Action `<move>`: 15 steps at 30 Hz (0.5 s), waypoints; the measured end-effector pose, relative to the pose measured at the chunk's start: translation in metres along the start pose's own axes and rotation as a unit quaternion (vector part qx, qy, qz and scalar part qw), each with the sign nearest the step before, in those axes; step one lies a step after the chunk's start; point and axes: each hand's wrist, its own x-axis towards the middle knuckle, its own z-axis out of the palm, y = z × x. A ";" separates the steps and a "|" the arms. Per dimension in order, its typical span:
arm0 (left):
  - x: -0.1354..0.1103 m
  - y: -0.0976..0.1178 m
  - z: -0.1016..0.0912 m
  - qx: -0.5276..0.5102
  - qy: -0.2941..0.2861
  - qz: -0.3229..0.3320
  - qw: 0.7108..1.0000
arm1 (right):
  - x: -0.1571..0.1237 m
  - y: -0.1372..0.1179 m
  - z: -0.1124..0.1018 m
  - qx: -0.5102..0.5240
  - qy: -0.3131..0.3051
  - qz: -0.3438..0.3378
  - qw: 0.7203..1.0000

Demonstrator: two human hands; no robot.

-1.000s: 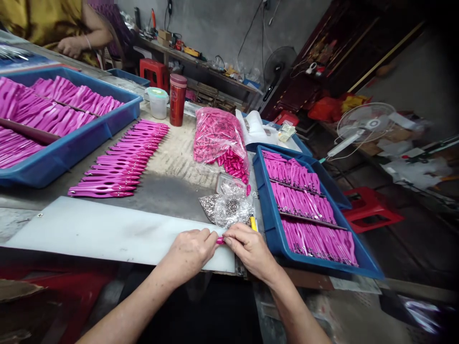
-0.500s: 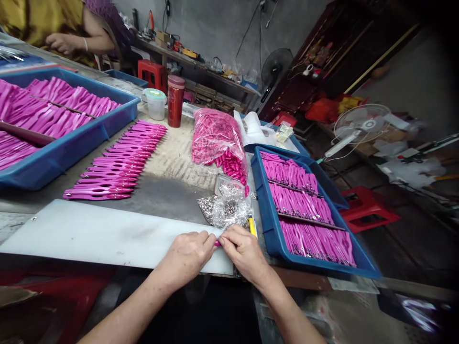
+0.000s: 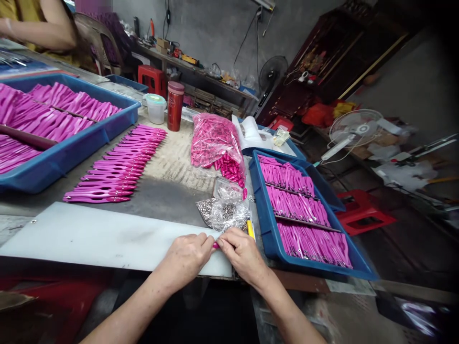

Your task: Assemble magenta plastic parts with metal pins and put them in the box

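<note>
My left hand (image 3: 186, 258) and my right hand (image 3: 243, 253) meet at the near edge of a white board (image 3: 89, 236), fingers pinched together on a small pink piece (image 3: 215, 245) between them. Only a sliver of that piece shows. Just beyond my fingers lies a crumpled clear bag of small metal parts (image 3: 225, 212), with a yellow-handled tool (image 3: 248, 228) beside it. A clear bag of pink pieces (image 3: 217, 143) lies further back.
A blue tray of pink handles (image 3: 301, 210) sits at my right; a larger blue tray (image 3: 53, 124) at far left. A row of pink handles (image 3: 120, 165) lies on the table. A red flask (image 3: 175, 106) and a lidded tub (image 3: 156, 107) stand behind. Another person's arm (image 3: 39, 28) is at top left.
Both hands stay pinched on the pink piece in about the same spot. The view has shifted slightly right and down; the other person's hand has moved out to the left.
</note>
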 end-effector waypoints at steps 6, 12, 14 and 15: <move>0.001 0.000 0.000 -0.012 0.010 -0.001 1.000 | 0.001 -0.001 0.001 0.001 -0.008 0.027 1.000; 0.002 -0.001 -0.002 -0.017 0.028 -0.004 0.999 | 0.004 0.001 -0.001 0.000 0.000 0.035 0.999; 0.003 -0.001 -0.002 -0.009 0.038 -0.009 0.999 | 0.007 0.004 -0.005 0.005 0.030 0.031 0.999; 0.003 -0.001 -0.002 -0.005 0.039 -0.011 0.999 | 0.009 0.006 -0.008 -0.001 0.055 0.028 0.998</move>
